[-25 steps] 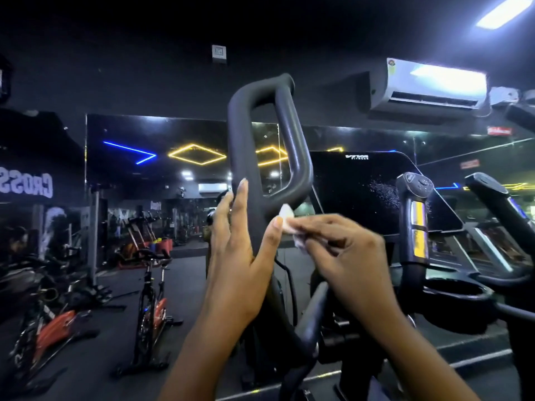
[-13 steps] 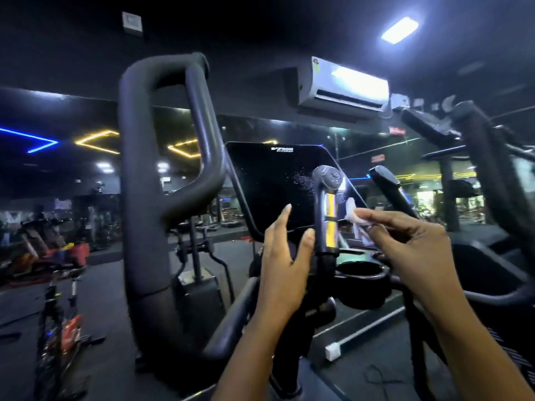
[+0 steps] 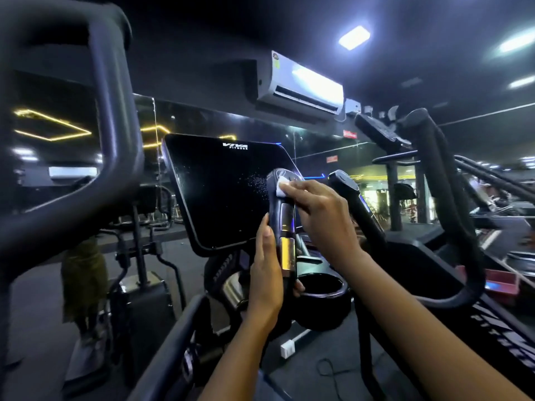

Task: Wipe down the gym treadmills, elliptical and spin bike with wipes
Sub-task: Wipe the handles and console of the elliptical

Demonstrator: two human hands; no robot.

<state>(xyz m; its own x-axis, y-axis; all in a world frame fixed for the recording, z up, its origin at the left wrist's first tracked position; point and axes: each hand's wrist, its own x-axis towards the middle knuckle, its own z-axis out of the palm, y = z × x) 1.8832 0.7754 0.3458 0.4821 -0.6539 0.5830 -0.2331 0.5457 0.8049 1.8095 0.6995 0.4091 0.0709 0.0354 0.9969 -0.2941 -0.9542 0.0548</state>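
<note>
I stand at the elliptical, facing its dark console screen [image 3: 220,186]. My right hand [image 3: 321,215] pinches a small white wipe [image 3: 280,189] and presses it on the top of the left inner grip [image 3: 282,221], a short upright handle with shiny sensor plates. My left hand [image 3: 266,273] lies along the left side of that grip, with a thumb tip showing on the grip's right side near its base. The second inner grip [image 3: 351,198] stands just right of my right hand. Fine specks dot the screen near the grip.
The big looped moving handle [image 3: 115,125] fills the left of the view and its partner [image 3: 451,198] curves on the right. A cup holder [image 3: 321,293] sits below the grips. An air conditioner [image 3: 307,85] hangs overhead. Treadmills [image 3: 509,227] stand at right.
My view moved closer and to the right, from the looped handle to the inner grip. My right hand brought the wipe onto the grip's top; my left hand came against the grip.
</note>
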